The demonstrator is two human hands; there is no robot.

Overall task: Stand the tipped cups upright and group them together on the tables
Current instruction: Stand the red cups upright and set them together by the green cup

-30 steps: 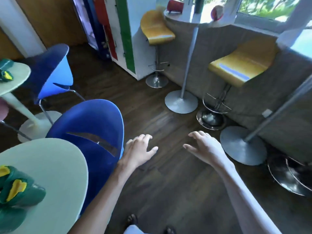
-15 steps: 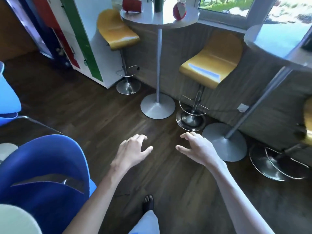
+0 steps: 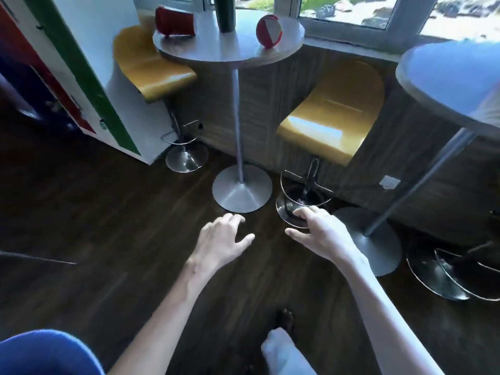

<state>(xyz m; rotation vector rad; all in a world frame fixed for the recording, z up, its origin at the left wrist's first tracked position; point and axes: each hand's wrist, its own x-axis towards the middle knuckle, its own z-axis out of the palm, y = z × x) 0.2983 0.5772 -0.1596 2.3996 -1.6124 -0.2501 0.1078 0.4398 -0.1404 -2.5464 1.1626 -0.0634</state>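
Observation:
A tall round grey table (image 3: 230,54) stands ahead by the window. On it a red cup (image 3: 175,21) lies on its side at the left. A dark green cup (image 3: 225,13) stands upright in the middle, its top cut off by the frame. A red-and-white cup (image 3: 268,31) lies tipped at the right, its end toward me. My left hand (image 3: 220,240) and my right hand (image 3: 320,234) hover palm down over the dark wood floor, well short of the table, fingers spread and holding nothing.
Two yellow bar stools (image 3: 151,69) (image 3: 331,115) flank the table's pole (image 3: 236,125) and disc base. A second tall round table (image 3: 454,77) stands at the right with another stool base (image 3: 443,269). A white cabinet with a green stripe (image 3: 89,69) is at left, a blue chair back (image 3: 46,353) at bottom left.
The view has swung right and closer to the tall table, so its cups show larger. The low green tables and most of the blue chairs have left view. Both hands stay open.

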